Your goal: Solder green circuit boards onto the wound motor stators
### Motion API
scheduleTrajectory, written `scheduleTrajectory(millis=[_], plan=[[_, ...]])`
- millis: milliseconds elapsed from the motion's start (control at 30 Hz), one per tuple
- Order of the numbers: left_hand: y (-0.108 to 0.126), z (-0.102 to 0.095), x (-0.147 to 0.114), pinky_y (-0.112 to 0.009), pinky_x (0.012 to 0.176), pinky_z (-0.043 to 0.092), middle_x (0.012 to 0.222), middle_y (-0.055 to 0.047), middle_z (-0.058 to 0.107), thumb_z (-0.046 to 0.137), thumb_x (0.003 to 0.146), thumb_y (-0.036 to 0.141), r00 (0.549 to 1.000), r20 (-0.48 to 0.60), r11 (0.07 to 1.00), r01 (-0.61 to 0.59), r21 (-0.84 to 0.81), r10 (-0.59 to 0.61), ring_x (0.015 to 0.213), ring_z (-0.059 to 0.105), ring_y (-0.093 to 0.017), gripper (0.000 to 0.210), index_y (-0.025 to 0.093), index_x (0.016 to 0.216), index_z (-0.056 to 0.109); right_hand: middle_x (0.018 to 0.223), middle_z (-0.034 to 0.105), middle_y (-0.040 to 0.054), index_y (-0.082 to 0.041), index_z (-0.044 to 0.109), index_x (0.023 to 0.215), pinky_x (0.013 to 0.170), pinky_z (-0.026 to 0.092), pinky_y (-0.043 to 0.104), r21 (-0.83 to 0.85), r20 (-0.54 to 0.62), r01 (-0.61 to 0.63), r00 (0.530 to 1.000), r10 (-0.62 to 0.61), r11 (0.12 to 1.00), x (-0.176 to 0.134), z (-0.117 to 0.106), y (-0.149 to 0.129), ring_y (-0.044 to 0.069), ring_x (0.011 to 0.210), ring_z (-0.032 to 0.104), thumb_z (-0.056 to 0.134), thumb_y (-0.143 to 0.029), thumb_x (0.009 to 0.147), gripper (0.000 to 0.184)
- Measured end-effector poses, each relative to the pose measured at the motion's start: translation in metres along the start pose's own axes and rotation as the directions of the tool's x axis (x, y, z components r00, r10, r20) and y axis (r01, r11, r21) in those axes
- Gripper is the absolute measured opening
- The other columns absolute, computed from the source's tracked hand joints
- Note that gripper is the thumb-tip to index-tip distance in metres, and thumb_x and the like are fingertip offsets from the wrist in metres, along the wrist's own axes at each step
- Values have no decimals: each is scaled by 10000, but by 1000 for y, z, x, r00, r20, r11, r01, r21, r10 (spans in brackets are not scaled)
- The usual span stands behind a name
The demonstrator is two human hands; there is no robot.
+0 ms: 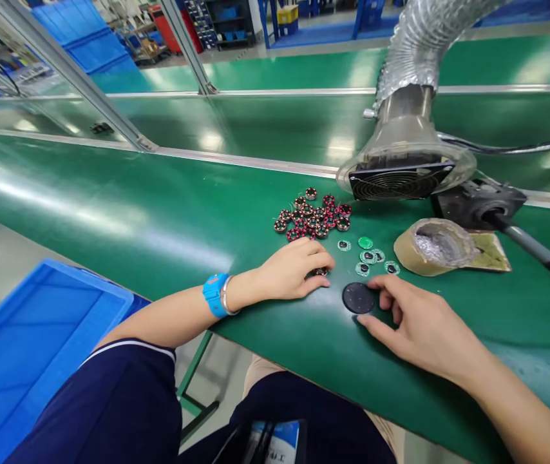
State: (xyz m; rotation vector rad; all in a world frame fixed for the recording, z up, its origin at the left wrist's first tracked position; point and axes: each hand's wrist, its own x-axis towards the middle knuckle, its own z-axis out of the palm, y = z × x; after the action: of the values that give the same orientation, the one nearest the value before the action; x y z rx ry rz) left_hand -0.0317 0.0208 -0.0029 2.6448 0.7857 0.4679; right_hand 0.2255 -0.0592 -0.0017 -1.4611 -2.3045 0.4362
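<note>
My left hand (299, 269) is closed on a small copper-wound coil (321, 272), mostly hidden under the fingers. A flat black disc (357, 298) lies on the green table, with my right hand (407, 316) at its right side. Thumb and index finger bracket the disc's edge, and the other fingers are curled. Beyond my left hand sits a pile of similar ring-shaped coils (312, 219) with red and copper windings. Several small round circuit boards (368, 257) lie between the pile and my right hand; one (365, 242) shows a plain green face.
A fume extractor hood (403, 177) on a silver duct hangs over the back right. Near it stand a tan roll-shaped holder (415, 248), a yellowish sponge (492, 252) and a black tool stand with a soldering iron (536, 241). A blue bin (105, 290) is at lower left.
</note>
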Motion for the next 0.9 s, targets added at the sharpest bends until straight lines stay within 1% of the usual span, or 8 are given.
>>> scheduleTrajectory(millis=[100,200,333,533,633,733,833,900], plan=[[5,5,6,-324,884,497,1026,-61,679,584,929,240,998,-45,985,37,-171,-46,942,612,-181,179,178,1097,588,791,646,-4,-216,571,1130,559,459,254,-7,11,-8,1000,9,1000,0,6,3,129,589,612,623,-450,811,398],[18,9,17,-314,902,520,1089,-67,688,571,911,172,996,-80,942,-70,-329,46,985,636,-174,256,181,1167,561,782,639,-5,-224,577,1061,549,433,260,6,27,-29,999,29,1000,1,9,5,138,594,607,626,-440,818,329],[34,17,30,-322,968,507,1137,-89,690,495,890,80,975,-44,896,-218,-387,218,1058,632,-183,341,155,1219,540,786,632,-7,-230,547,941,573,432,268,42,53,-60,997,58,997,3,9,6,149,643,618,641,-419,817,245],[38,16,33,-334,1016,491,1191,-73,673,476,866,34,977,66,900,-158,-405,201,1097,626,-173,428,181,1266,503,750,612,-17,-229,534,883,560,425,266,46,64,-66,996,63,997,-1,7,13,144,612,596,698,-410,784,263],[32,14,30,-346,989,514,1195,-115,648,527,892,81,982,50,899,-147,-413,184,1126,605,-199,380,163,1262,512,714,591,-30,-230,554,831,524,400,262,-40,65,14,998,-11,999,-11,-3,14,119,545,559,696,-377,802,206],[25,15,26,-360,965,533,1141,-139,629,610,902,170,983,-30,885,-178,-429,183,1115,593,-220,304,153,1201,554,728,611,-32,-253,633,934,519,397,248,-82,85,155,985,-148,984,-19,-12,9,105,563,589,628,-310,871,86],[20,19,22,-357,981,532,1164,-144,606,627,915,217,977,-82,876,-212,-432,196,1131,592,-213,221,164,1130,617,767,648,-23,-265,648,1063,526,412,243,-70,90,252,965,-246,965,-21,-16,3,110,610,633,551,-263,920,173],[18,21,22,-328,963,538,1190,-136,604,616,928,232,972,-93,890,-234,-391,215,1108,609,-194,142,176,1047,669,773,650,-25,-265,651,1047,541,431,238,-26,118,269,957,-265,963,-19,-17,2,105,610,633,512,-252,944,173]])
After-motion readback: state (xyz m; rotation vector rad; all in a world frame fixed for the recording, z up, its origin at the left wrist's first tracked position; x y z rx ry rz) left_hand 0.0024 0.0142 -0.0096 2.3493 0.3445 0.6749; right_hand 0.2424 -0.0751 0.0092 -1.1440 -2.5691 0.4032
